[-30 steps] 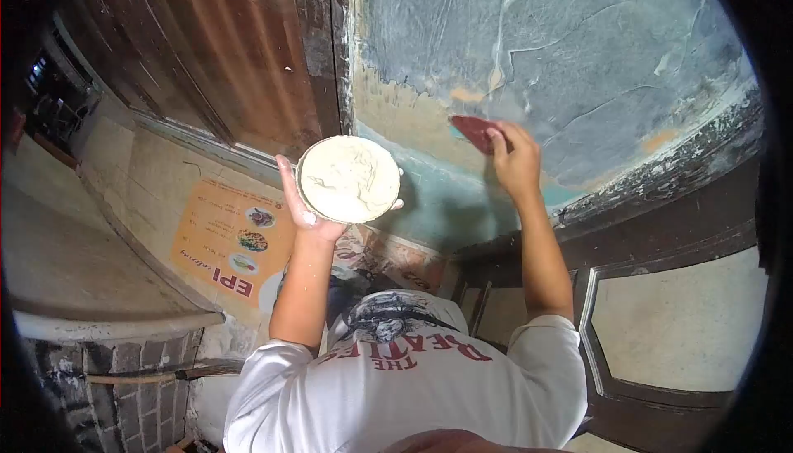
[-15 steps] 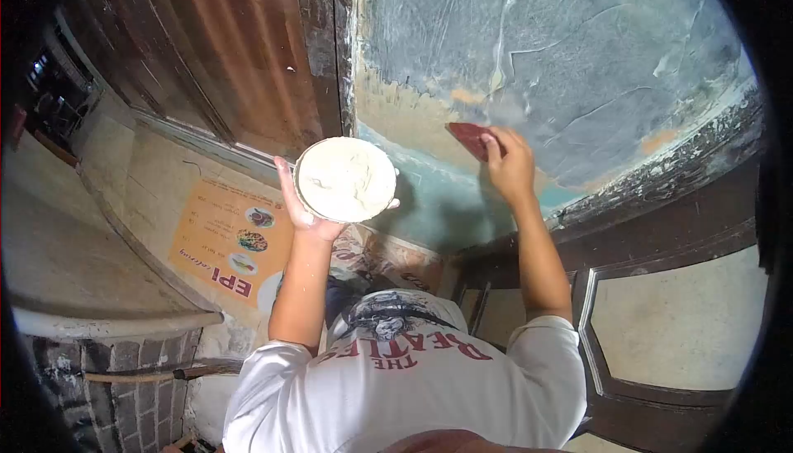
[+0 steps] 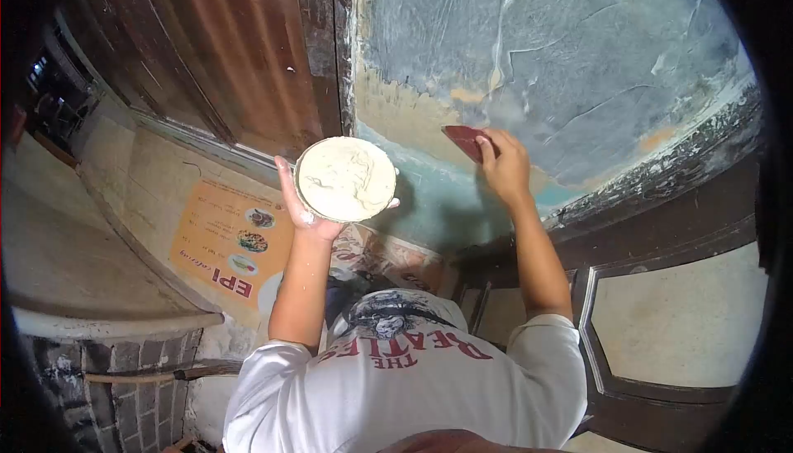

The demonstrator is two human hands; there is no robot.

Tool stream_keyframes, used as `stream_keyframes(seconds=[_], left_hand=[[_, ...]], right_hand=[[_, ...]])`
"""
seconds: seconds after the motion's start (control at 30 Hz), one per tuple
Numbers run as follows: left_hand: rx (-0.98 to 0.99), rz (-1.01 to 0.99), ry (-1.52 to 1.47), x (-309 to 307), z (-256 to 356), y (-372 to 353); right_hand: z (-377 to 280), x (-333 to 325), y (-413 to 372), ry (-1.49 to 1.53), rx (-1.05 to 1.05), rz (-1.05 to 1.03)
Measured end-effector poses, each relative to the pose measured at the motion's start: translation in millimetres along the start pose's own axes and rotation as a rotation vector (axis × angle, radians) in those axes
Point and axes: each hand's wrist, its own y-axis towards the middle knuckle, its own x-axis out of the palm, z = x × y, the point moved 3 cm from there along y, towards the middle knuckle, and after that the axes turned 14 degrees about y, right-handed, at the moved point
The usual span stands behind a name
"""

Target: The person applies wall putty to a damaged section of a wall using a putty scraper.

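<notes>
At left, we cup the bowl (image 3: 360, 218) from beneath in the left grip (image 3: 312, 220), likely keeping its paste (image 3: 347, 176) reachable, while the right grip (image 3: 506, 162) pinches the red scraper (image 3: 464, 141) near the wall (image 3: 578, 65) at right.

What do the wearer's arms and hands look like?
Left hand and right hand: both ungloved, no watch or wristband visible. Pale smears and specks mark the left hand and left forearm. Short white sleeves leave both forearms uncovered; they belong to a white T-shirt with red lettering. No cables visible on the arms.
</notes>
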Motion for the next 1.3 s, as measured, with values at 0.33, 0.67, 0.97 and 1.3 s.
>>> stream_keyframes(seconds=[0.33, 0.67, 0.97, 1.3], left_hand=[[0.099, 0.024, 0.258, -4, 2, -1], [0.019, -0.002, 0.099, 6, 0, -2], [0.054, -0.001, 0.260, -1, -2, 0], [0.026, -0.018, 0.186, 8, -5, 0]], right_hand=[[-2, -15, 6, 0.104, 0.062, 0.039], [4, -13, 7, -0.017, 0.016, 0.094], [15, 6, -18, -0.042, 0.070, -0.071], [-32, -40, 25, 0.110, -0.100, 0.088]])
